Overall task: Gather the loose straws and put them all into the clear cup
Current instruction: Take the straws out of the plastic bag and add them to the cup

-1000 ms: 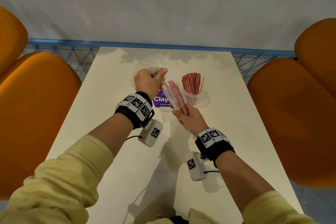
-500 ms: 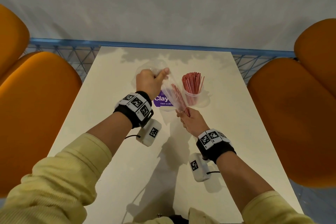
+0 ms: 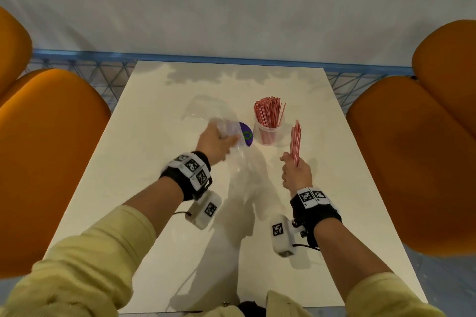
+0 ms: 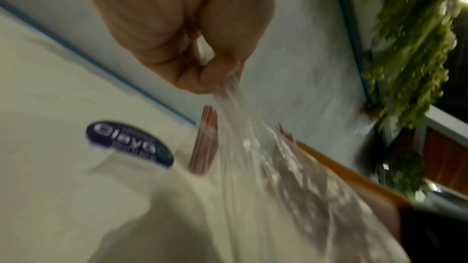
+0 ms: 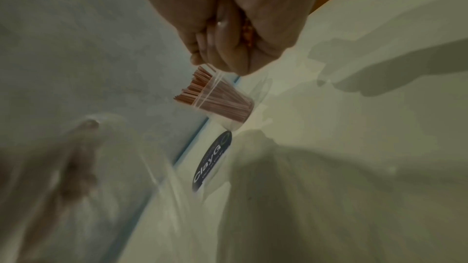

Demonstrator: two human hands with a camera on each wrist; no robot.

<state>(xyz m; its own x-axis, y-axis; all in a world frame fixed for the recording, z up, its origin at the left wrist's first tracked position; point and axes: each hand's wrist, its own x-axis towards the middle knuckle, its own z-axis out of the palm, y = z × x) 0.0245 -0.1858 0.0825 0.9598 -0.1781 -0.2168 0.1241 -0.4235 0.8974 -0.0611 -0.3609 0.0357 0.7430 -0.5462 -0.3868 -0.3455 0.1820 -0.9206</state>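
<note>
Since a second ago the hands have parted. Left hand [image 3: 215,140] pinches a clear plastic wrapper [image 3: 226,128], its edges hard to trace and blurred at the wrist. A purple sticker [image 3: 246,134] peeks out behind it. On the white table [image 3: 144,141], the clear cup [image 3: 268,132] holds red straws. Right hand [image 3: 296,175] grips a straw bundle [image 3: 295,142] upright beside the cup. Orange chairs [image 3: 46,162] flank the table.

Pale yellow sleeves [image 3: 85,265], black marker-tagged wristbands [image 3: 192,175], white wrist cameras [image 3: 282,238].
</note>
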